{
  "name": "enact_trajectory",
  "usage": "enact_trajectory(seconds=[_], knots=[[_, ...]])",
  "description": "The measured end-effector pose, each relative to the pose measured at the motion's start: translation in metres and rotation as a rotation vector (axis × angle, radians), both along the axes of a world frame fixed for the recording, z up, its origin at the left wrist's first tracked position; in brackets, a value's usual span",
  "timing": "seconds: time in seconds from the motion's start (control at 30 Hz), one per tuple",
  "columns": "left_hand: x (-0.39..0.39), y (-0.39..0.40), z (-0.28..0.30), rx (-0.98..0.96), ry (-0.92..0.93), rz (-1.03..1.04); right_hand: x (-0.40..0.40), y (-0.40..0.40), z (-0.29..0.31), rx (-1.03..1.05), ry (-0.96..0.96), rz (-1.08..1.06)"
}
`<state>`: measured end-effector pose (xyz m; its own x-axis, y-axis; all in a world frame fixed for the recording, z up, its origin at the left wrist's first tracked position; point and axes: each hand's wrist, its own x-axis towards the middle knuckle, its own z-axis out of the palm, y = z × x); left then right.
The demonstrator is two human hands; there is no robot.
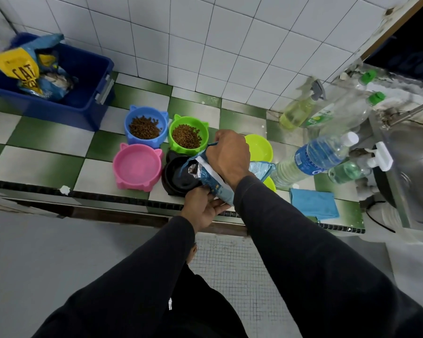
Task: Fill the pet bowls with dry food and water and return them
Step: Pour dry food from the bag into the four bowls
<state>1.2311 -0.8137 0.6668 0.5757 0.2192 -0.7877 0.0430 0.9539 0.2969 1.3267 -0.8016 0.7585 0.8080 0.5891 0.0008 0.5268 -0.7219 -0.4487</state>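
Head view: right hand [227,157] grips food bag [213,176] top, left hand [202,206] cups underneath; kibble-pouring step, next tip into black bowl [178,176] just left.

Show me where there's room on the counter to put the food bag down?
Bare tiles lie between the blue bin and pink bowl, along the front edge. It's crowded right of the bowls: bottles, spray bottle, blue cloth.

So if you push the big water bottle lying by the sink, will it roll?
Probably: the water bottle is round and lies on its side. It looks partly filled, so it may feel heavyish. Neighbouring bottles might stop it quickly.
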Motion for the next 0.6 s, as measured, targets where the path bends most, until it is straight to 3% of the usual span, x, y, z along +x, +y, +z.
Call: enact_trajectory(seconds=[0.6], knots=[[-0.0033,-0.0002,0.0050,-0.116,-0.053,0.074,-0.0003,0.0082,-0.0040,-0.035,0.034,-0.001]])
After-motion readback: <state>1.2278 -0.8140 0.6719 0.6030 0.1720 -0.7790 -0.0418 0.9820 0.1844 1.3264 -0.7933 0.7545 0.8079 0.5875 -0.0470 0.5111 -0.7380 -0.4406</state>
